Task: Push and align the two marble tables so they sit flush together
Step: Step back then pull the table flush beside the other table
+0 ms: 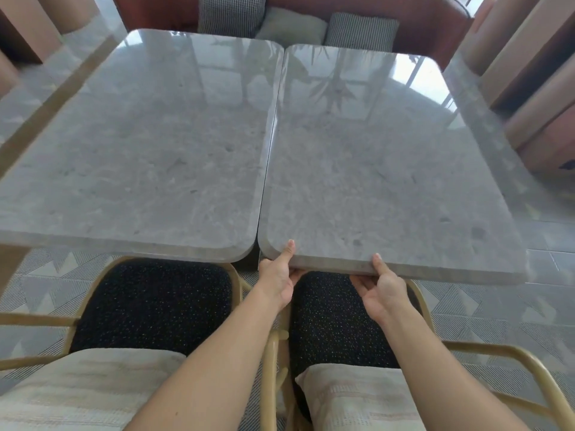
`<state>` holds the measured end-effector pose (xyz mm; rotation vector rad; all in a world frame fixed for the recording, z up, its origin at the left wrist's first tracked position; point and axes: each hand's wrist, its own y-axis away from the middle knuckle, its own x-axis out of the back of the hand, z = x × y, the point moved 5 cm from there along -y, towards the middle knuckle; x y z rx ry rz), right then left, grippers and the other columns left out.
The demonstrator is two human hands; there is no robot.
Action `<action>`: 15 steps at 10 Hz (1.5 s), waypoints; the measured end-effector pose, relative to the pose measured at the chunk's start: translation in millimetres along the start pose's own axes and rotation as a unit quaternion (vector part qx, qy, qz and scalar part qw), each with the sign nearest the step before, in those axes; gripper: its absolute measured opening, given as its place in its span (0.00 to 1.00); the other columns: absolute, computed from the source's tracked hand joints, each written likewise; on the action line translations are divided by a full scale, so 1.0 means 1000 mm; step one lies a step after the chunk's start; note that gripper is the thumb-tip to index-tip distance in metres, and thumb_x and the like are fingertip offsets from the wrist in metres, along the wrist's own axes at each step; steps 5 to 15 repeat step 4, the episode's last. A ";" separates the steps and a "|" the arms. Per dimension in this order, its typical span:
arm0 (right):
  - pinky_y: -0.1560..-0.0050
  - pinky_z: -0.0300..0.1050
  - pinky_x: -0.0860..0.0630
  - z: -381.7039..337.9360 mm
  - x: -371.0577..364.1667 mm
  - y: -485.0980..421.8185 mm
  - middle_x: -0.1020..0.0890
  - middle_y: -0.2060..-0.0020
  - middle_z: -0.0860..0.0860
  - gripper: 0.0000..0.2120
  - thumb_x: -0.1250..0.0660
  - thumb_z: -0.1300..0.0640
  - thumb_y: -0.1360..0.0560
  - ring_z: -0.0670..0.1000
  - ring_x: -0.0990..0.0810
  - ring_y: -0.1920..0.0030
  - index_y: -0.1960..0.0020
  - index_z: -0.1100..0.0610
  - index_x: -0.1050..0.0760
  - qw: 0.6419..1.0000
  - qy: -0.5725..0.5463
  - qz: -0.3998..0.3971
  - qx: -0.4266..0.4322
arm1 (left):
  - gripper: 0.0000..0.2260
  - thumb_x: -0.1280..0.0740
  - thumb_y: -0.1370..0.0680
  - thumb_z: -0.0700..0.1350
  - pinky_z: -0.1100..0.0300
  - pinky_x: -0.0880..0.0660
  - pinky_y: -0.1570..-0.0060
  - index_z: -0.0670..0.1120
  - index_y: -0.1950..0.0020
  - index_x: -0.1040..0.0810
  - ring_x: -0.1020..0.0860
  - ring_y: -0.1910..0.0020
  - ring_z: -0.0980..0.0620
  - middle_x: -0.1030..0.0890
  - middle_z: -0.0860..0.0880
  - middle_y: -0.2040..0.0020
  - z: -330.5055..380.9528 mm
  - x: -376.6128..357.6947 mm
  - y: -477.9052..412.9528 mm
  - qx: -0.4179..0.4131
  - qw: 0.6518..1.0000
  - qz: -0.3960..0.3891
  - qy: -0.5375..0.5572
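Two grey marble tables stand side by side, the left table (133, 144) and the right table (389, 157). Their inner edges meet along a thin seam down the middle, with a narrow dark gap showing toward the near end. The right table's near edge sits closer to me than the left one's. My left hand (278, 275) grips the right table's near edge by its left corner, thumb on top, fingers underneath. My right hand (381, 287) holds the same edge further right, thumb on top too.
Two chairs with black speckled seats (155, 303) and tan frames (497, 349) stand under the near edges, striped cushions on them. A red sofa (435, 29) with checked pillows lies beyond the tables. Wooden furniture stands at the far right, patterned carpet below.
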<state>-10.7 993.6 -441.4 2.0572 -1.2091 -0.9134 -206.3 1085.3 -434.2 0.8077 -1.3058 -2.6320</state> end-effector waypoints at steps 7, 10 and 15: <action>0.21 0.52 0.29 -0.046 0.054 0.129 0.17 0.34 0.41 0.20 0.34 0.38 0.17 0.41 0.21 0.29 0.29 0.46 0.22 0.920 0.259 -0.093 0.279 | 0.26 0.34 0.15 0.56 0.59 0.32 0.25 0.54 0.18 0.34 0.31 0.21 0.55 0.30 0.52 0.19 0.039 0.011 0.105 -0.299 0.873 -0.075 -0.378; 0.21 0.52 0.29 -0.046 0.054 0.129 0.17 0.34 0.41 0.20 0.34 0.38 0.17 0.41 0.21 0.29 0.29 0.46 0.22 0.920 0.259 -0.093 0.279 | 0.26 0.34 0.15 0.56 0.59 0.32 0.25 0.54 0.18 0.34 0.31 0.21 0.55 0.30 0.52 0.19 0.039 0.011 0.105 -0.299 0.873 -0.075 -0.378; 0.21 0.52 0.29 -0.046 0.054 0.129 0.17 0.34 0.41 0.20 0.34 0.38 0.17 0.41 0.21 0.29 0.29 0.46 0.22 0.920 0.259 -0.093 0.279 | 0.26 0.34 0.15 0.56 0.59 0.32 0.25 0.54 0.18 0.34 0.31 0.21 0.55 0.30 0.52 0.19 0.039 0.011 0.105 -0.299 0.873 -0.075 -0.378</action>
